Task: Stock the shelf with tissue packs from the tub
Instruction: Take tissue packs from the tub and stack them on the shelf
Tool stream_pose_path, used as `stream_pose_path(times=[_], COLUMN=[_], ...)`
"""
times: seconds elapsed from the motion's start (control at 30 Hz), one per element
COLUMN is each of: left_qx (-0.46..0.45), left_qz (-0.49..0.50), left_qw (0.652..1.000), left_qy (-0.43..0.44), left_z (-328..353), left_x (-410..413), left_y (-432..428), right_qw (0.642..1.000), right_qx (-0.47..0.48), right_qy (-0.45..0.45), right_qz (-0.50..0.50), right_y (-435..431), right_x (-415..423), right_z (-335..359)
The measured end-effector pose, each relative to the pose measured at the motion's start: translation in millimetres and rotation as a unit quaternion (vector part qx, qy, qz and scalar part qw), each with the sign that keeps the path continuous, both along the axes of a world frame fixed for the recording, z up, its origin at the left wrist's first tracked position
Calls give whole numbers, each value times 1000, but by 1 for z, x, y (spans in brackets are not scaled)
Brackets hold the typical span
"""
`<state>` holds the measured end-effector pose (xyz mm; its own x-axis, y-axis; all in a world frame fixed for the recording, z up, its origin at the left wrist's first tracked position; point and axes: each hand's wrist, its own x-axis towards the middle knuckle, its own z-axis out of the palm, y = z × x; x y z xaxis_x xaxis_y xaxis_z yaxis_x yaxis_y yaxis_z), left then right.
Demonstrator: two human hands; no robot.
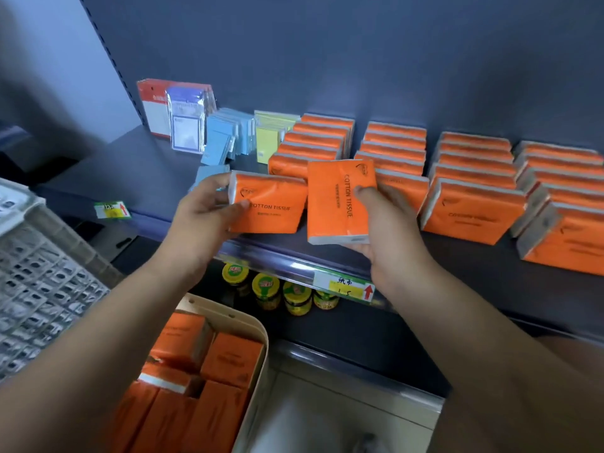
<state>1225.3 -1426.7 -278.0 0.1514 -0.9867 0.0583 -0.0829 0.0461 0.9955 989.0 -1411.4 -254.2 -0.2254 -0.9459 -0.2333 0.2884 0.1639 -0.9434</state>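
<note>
My left hand (199,209) grips an orange tissue pack (273,207) lying sideways, held just above the front of the dark shelf (137,178). My right hand (382,223) holds a second orange pack (333,197) turned on end, thumb across its face. Both packs hover in front of the leftmost rows of orange packs (313,142) standing on the shelf. Further rows (474,178) fill the shelf to the right. Below, a cream tub (258,331) holds several more orange packs (209,371).
Blue and yellow packets (228,135) and a red-and-white carded item (157,106) stand at the shelf's left. A grey perforated crate (39,273) is at the left. Green-lidded jars (268,289) sit on the lower shelf behind a price label (346,286).
</note>
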Motion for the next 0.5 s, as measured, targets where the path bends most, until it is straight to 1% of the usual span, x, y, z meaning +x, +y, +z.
stream_pose_path(times=[0.13,0.23,0.27,0.33,0.4,0.5], left_qx=[-6,-28,-34,-37,-22,3], left_qz=[-5,-20,-24,-26,-30,-6], left_qw=[1000,998,997,996,995,994], left_qy=[-26,-56,-69,-80,-88,-106], left_z=[3,6,8,12,14,10], left_x=[3,-3,-7,-15,-22,-28], left_y=[-3,-7,-9,-16,-23,-30], right_qw=[1000,999,997,989,976,967], right_qx=[-10,-26,-36,-60,-79,-83], right_qy=[1,30,55,135,204,239], right_qz=[19,29,29,30,21,1], right_y=[-2,-2,-3,-6,-8,-8], right_x=[-2,-10,-13,-20,-27,-37], right_z=[-1,7,11,18,21,22])
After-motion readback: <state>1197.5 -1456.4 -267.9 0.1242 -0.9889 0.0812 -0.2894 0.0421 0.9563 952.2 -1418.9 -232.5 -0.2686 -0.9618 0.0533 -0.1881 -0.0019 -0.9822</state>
